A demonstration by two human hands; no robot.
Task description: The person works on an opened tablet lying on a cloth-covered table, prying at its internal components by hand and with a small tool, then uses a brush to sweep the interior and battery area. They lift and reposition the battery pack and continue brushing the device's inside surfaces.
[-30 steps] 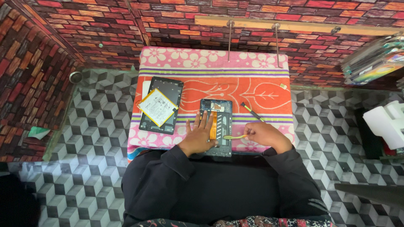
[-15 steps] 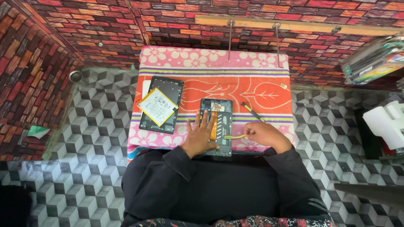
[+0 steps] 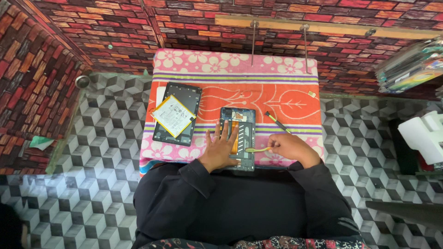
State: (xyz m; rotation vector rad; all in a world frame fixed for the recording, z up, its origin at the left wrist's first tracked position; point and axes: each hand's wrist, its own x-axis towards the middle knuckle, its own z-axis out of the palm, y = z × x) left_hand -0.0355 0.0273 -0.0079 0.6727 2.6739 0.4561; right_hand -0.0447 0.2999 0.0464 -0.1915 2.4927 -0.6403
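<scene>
Hands (image 3: 220,150) on opened tablet (image 3: 238,138), with spudger (image 3: 258,149)

table (image 3: 240,92) covered by an orange and pink floral cloth (image 3: 277,69). lying on it: opened tablet (image 3: 240,133) near the front edge, dark back cover (image 3: 184,94) at left with a flat battery (image 3: 173,116) on top, and a pen-like tool (image 3: 277,122) at right.

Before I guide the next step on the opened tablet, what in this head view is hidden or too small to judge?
Head view only:
- The opened tablet: its left part lies under the left hand.
- The yellow pry tool: whether its tip touches the tablet's edge is too small to tell; the right hand covers its handle.
- The screen panel: the battery pack lying on it hides its middle.
- Any screws or connectors inside the tablet: too small.
</scene>
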